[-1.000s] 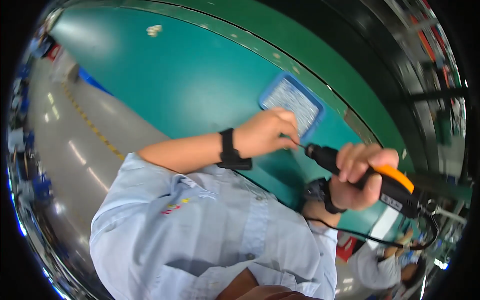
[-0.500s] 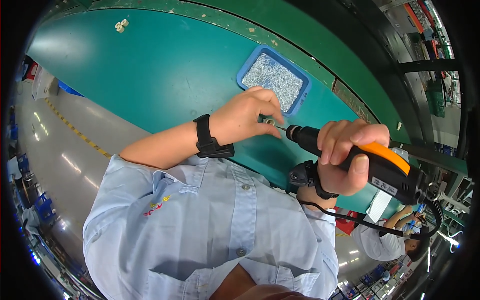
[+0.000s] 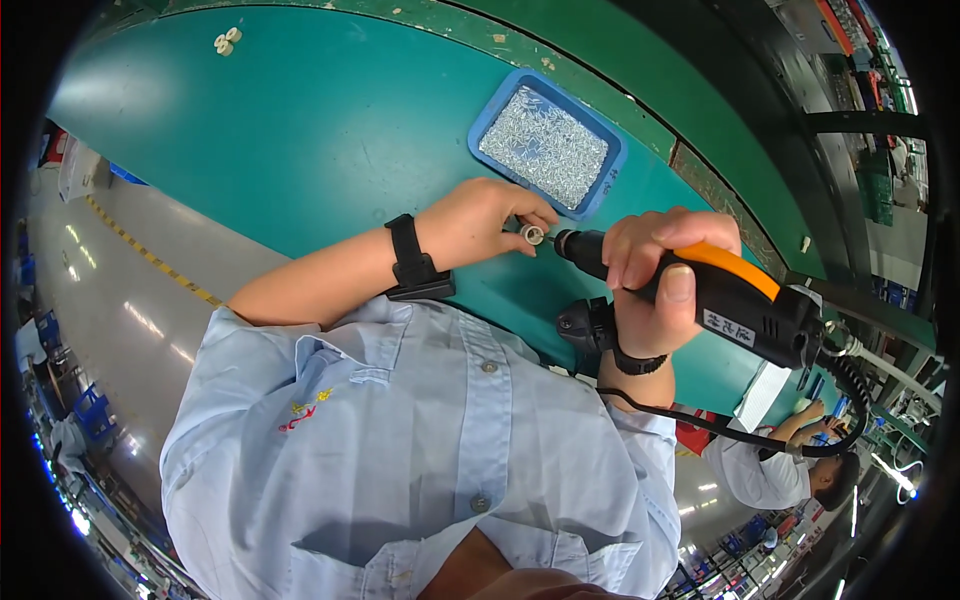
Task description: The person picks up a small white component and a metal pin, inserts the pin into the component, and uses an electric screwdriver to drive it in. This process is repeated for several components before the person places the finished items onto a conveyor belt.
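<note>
Between the thumb and fingers of my left hand [image 3: 486, 222] is a small round cream-coloured ring [image 3: 532, 235], its open face turned toward the right. My right hand [image 3: 668, 275] is wrapped round a black electric screwdriver [image 3: 745, 318] with an orange strip along its top. The tool lies nearly level, and its thin bit points left at the ring. Whether the bit touches the ring I cannot tell. Just beyond my left hand sits a blue tray [image 3: 480, 128] filled with many small silvery screws [image 3: 545, 145].
Several cream rings [image 3: 227, 41] lie at the far left of the green table [image 3: 300, 130]. A black cable [image 3: 720, 432] loops from the screwdriver under my right wrist. White paper [image 3: 765, 392] rests at the right. Another person [image 3: 765, 470] works at the lower right.
The screwdriver and my right hand have shifted left and slightly up. My left hand has turned, so the ring's open face now shows more clearly.
</note>
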`<state>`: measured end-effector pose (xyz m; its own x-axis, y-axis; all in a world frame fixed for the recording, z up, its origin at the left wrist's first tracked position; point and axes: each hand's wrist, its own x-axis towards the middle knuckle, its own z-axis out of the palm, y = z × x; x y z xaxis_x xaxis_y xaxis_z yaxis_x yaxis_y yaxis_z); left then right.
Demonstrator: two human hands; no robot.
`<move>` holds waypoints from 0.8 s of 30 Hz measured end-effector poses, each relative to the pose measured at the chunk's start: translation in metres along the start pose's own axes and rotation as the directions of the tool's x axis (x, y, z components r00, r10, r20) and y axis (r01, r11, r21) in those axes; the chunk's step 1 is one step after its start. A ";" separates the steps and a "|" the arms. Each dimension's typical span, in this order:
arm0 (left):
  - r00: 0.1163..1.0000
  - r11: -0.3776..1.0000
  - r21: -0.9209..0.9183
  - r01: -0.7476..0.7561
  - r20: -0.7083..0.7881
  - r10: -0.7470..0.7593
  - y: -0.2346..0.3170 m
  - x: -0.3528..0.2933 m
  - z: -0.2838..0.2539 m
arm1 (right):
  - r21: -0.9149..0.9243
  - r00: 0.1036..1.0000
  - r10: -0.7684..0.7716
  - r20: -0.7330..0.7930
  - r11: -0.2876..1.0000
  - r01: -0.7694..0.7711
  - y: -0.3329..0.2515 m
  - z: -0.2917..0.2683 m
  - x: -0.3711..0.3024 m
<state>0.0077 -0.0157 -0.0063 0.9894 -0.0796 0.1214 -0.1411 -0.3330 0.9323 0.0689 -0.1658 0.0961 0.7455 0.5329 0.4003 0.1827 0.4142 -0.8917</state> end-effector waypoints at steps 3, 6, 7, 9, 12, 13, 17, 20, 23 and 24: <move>0.998 0.997 -0.063 0.042 0.049 -0.039 0.001 -0.001 -0.004 | -0.004 1.000 0.013 -0.002 1.000 -0.013 0.004 0.001 0.000; 0.997 0.997 -0.049 0.051 0.056 -0.048 0.003 -0.001 -0.004 | -0.006 1.000 0.020 0.001 1.000 -0.020 0.008 0.001 0.000; 0.997 0.998 -0.042 0.055 0.058 -0.053 0.003 -0.001 -0.004 | -0.015 1.000 0.017 -0.003 1.000 -0.017 0.008 0.002 -0.001; 0.997 0.997 -0.044 0.060 0.051 -0.058 0.002 -0.002 -0.004 | -0.031 1.000 0.010 -0.007 0.999 -0.010 0.011 0.003 -0.001; 0.997 0.997 -0.050 0.067 0.039 -0.065 0.001 -0.002 -0.003 | -0.024 1.000 0.001 0.005 1.000 -0.001 0.015 0.005 -0.001; 0.997 0.997 -0.050 0.067 0.039 -0.065 0.001 -0.003 -0.003 | -0.021 1.000 -0.004 0.011 1.000 0.004 0.016 0.006 -0.001; 0.997 0.997 -0.053 0.063 0.035 -0.062 -0.001 -0.003 -0.004 | -0.034 0.999 -0.022 0.036 0.999 0.023 0.019 0.006 0.001; 0.998 0.997 -0.056 0.054 0.038 -0.052 -0.004 -0.003 -0.003 | -0.042 0.999 -0.013 0.037 0.999 0.015 0.020 0.009 0.002; 0.998 0.999 -0.002 0.051 0.040 -0.051 -0.005 -0.003 -0.004 | -0.046 0.999 -0.012 0.043 0.999 0.014 0.022 0.010 0.004; 0.998 0.999 -0.001 0.051 0.036 -0.050 -0.005 -0.003 -0.004 | -0.046 0.999 -0.013 0.048 0.999 0.015 0.023 0.009 0.004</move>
<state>0.0051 -0.0099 -0.0102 0.9934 -0.0967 0.0617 -0.0909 -0.3358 0.9375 0.0704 -0.1474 0.0792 0.7114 0.5622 0.4217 0.2236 0.3878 -0.8942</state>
